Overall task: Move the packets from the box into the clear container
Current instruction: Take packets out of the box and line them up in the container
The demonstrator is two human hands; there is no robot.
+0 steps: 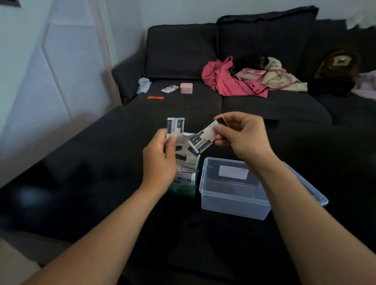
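My left hand (160, 156) and right hand (241, 134) each pinched a packet (201, 141) above the box (183, 183), ready for the clear container (234, 201).

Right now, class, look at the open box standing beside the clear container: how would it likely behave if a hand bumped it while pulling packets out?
The box looks like thin card, so it is probably light and would slide easily on the dark surface. It stands upright and narrow, so it may tip. The left hand is right in front of it, which might steady it.
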